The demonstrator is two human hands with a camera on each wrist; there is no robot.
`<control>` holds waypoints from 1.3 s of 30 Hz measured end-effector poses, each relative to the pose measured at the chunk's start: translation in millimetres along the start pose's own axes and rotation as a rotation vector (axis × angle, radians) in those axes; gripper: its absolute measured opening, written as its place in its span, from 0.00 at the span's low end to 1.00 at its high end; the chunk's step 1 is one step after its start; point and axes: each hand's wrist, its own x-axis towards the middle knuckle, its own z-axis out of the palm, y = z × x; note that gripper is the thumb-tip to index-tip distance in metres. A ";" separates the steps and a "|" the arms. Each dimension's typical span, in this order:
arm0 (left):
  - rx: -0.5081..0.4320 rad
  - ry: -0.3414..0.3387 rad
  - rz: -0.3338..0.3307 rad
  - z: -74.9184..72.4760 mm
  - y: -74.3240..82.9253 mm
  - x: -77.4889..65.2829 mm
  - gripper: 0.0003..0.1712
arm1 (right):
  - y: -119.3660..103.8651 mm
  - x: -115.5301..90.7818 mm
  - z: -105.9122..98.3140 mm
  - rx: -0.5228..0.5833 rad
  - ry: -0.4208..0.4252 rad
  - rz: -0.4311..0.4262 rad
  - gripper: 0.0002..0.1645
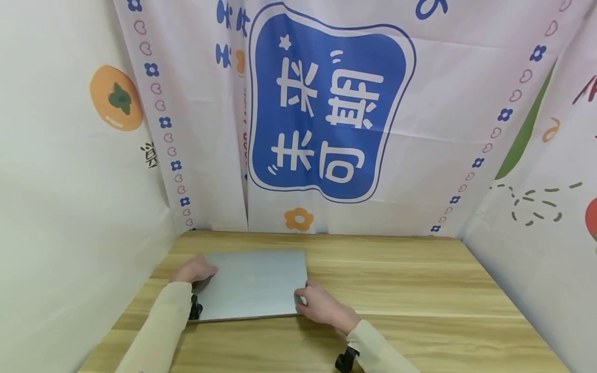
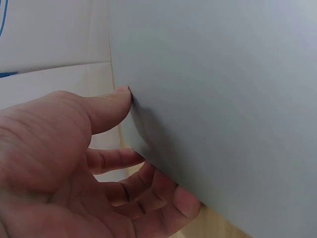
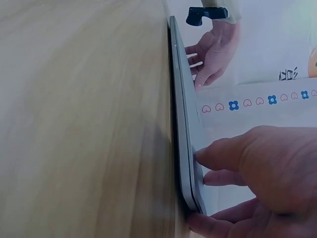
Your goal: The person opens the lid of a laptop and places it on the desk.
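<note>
A closed silver laptop [image 1: 254, 287] lies flat over the wooden table, with a faint logo on its lid. My left hand [image 1: 193, 269] grips its left edge; in the left wrist view the thumb is on the lid and the other fingers curl under the edge. At the front right corner, my right hand [image 1: 323, 306] holds the laptop between thumb and fingers. The right wrist view shows the thumb on the lid and a fingertip low at the corner, with a dark shadow line under the laptop's thin side.
The wooden table [image 1: 410, 285] extends to the right of the laptop and in front of it. White printed cloth [image 1: 210, 155] hangs behind, with white walls at left and right. A black wrist device [image 1: 346, 359] sits at the right sleeve, another at the left.
</note>
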 end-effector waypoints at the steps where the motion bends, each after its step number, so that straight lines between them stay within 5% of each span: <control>1: -0.003 0.000 0.002 1.8 2.2 -0.1 0.42 | 1.1 -1.9 -1.2 0.006 -0.005 0.006 0.09; 21: 0.102 0.006 0.041 11.2 25.1 1.3 0.36 | 13.5 -20.2 -6.6 0.052 -0.078 0.065 0.25; 34: 0.092 0.006 0.052 17.3 44.9 2.0 0.26 | 24.8 -34.8 -15.3 0.069 -0.078 0.076 0.26; 39: 0.088 0.002 0.058 18.2 45.4 1.4 0.30 | 25.2 -37.6 -16.1 0.063 -0.070 0.057 0.26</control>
